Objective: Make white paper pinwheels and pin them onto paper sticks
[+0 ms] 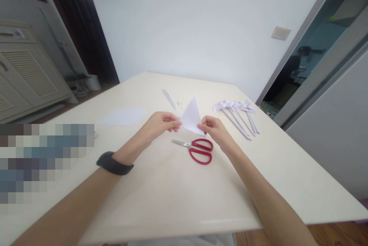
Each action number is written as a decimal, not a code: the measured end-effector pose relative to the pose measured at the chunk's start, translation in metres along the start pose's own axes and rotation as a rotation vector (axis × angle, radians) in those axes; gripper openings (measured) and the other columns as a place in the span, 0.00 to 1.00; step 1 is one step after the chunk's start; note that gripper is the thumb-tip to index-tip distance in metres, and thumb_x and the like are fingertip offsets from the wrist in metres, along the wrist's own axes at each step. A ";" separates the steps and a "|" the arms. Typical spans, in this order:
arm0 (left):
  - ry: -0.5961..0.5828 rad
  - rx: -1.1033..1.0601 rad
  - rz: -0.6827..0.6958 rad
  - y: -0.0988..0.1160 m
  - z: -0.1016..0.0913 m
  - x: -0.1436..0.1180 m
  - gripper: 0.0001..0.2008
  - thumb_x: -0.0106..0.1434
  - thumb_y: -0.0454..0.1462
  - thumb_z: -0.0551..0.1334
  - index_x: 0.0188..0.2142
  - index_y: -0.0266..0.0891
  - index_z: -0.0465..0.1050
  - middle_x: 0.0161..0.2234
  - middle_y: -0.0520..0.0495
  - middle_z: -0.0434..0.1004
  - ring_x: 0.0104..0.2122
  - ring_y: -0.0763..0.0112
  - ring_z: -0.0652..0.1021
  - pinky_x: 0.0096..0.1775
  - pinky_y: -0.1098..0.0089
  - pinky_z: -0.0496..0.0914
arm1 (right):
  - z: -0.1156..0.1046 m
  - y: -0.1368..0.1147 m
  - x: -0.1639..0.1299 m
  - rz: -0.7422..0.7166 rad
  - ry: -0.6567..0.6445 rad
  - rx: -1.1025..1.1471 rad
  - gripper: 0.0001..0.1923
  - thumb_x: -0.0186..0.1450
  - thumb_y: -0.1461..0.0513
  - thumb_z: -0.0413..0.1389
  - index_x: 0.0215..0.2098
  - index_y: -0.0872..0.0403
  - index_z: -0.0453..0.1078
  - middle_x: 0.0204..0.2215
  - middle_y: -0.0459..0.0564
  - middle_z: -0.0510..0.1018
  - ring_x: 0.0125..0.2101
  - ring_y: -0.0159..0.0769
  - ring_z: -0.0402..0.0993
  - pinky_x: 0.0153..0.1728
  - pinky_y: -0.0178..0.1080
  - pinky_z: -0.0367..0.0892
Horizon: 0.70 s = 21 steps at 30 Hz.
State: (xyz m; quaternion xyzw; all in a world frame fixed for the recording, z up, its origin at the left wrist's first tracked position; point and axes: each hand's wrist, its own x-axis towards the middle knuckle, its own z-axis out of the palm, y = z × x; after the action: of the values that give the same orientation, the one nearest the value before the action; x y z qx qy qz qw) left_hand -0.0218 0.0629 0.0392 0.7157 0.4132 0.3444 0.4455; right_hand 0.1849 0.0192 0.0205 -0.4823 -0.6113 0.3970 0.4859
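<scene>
A small white sheet of paper (192, 117), pointed at the top, is held up over the table between my two hands. My left hand (165, 122) pinches its left corner with thumb and fingers. At its lower right edge, my right hand (213, 127) grips the paper the same way. Just below lies a pair of scissors (192, 147) with red handles, blades toward the left and slightly apart. A dark band (115, 163) is around my left wrist.
Paper pinwheels (234, 108) on rolled sticks lie at the right of the table (161, 200). Thin paper rolls (169, 99) and small scraps (179, 104) lie toward the back. A flat white sheet (123, 116) rests at the left. Behind the table stands a wall (184, 27).
</scene>
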 end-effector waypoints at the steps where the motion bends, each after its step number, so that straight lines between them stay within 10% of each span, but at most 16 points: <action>1: 0.006 0.005 0.010 0.001 0.000 0.000 0.10 0.52 0.43 0.63 0.26 0.37 0.74 0.22 0.49 0.75 0.25 0.72 0.72 0.29 0.72 0.65 | 0.001 0.001 0.000 -0.011 0.001 -0.002 0.10 0.55 0.58 0.56 0.23 0.55 0.61 0.18 0.41 0.64 0.21 0.26 0.61 0.24 0.32 0.57; 21: 0.087 -0.042 0.031 -0.001 -0.007 0.001 0.12 0.52 0.44 0.63 0.27 0.36 0.73 0.23 0.48 0.74 0.26 0.71 0.72 0.30 0.71 0.65 | 0.002 0.003 -0.003 0.004 -0.009 -0.180 0.11 0.60 0.55 0.51 0.28 0.54 0.65 0.22 0.44 0.70 0.23 0.29 0.66 0.26 0.34 0.61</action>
State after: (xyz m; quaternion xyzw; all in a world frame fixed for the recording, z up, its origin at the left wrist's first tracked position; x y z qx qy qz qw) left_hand -0.0277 0.0668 0.0406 0.6970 0.4136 0.3904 0.4367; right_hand 0.1834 0.0173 0.0162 -0.5233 -0.6458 0.3435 0.4371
